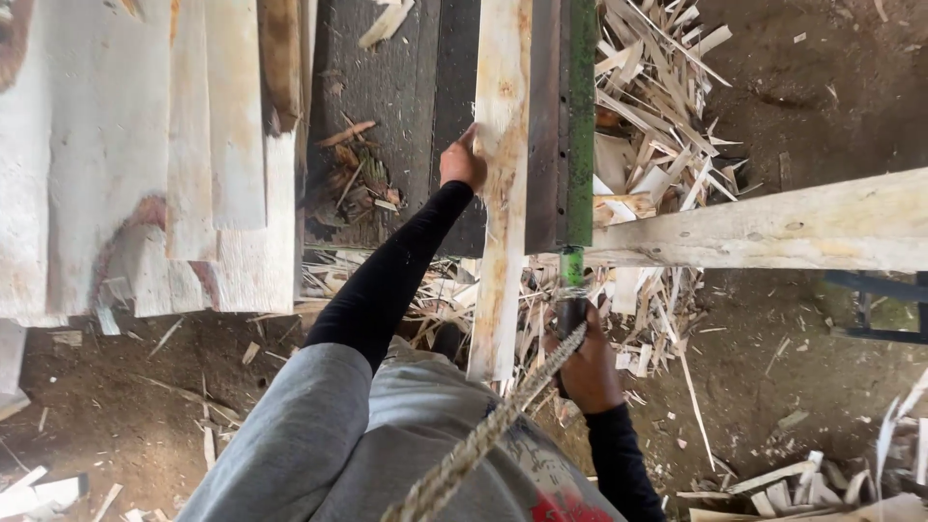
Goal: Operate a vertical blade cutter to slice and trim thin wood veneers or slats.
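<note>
The left hand (462,162) presses curled fingers on the left edge of a pale wood strip (500,193) lying along the dark bench (387,116) beside the green blade bar (579,116), while the right hand (588,367) grips its dark handle (571,309), open dirt floor (812,87) to the right.

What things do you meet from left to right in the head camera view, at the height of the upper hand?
Stack of pale boards → left hand → long pale plank → green lever bar → heap of wood splinters → bare dirt ground.
</note>
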